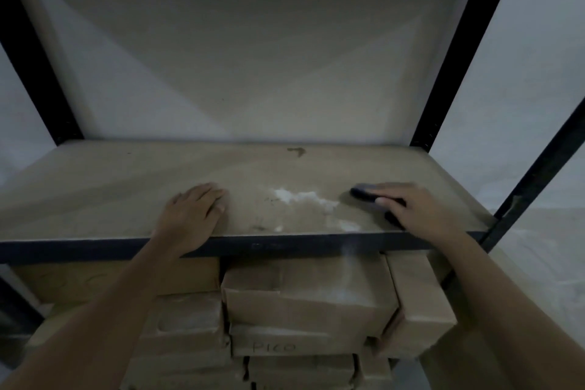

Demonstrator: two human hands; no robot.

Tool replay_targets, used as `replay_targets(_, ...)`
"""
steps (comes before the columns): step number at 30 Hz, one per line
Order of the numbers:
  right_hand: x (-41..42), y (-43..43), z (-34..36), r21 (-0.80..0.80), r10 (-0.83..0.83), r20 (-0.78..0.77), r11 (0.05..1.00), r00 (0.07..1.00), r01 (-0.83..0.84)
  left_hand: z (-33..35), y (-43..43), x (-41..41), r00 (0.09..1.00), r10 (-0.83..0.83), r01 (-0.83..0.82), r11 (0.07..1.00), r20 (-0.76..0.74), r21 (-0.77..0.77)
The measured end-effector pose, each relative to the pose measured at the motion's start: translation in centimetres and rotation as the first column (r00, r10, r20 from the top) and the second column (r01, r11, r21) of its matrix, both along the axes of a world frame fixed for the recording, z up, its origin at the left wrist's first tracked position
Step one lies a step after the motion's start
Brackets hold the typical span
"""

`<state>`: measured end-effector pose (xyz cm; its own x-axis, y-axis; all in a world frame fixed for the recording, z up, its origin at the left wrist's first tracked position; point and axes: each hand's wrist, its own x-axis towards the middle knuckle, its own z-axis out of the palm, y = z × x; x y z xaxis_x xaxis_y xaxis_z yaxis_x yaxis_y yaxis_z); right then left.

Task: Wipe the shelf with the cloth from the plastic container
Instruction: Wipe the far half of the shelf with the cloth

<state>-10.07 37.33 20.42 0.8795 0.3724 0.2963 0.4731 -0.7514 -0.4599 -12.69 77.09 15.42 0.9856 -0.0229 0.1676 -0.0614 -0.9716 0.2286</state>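
White powder sits on the brown shelf, so I think my wiping is only partly done. My right hand presses flat on the dark cloth, just right of the powder. My left hand lies open on the shelf, holding nothing. Cardboard boxes sit below. Nothing blocks my way. I can't see the plastic container.

Dim, soft, slightly blurred view (wide-angle bending at the edges).
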Motion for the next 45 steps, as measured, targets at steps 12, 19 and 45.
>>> replay_targets(12, -4.3, 2.6, 0.0, -0.036, 0.225, -0.059, 0.973, 0.973, -0.227, -0.1, 0.1, 0.0, 1.0, -0.011, 0.011, 1.0, 0.004, 0.025)
replay_targets(19, 0.7, 3.1, -2.1, -0.062, -0.236, 0.15, 0.967, 0.96, 0.248, 0.0, 0.0, 0.2, 1.0, -0.016, 0.016, 1.0, 0.005, 0.022)
replay_targets(45, -0.2, 6.1, 1.2, 0.069, 0.304, -0.148, 0.953, 0.941, -0.296, 0.2, -0.2, -0.3, 0.999, -0.023, 0.022, 0.999, 0.041, 0.033)
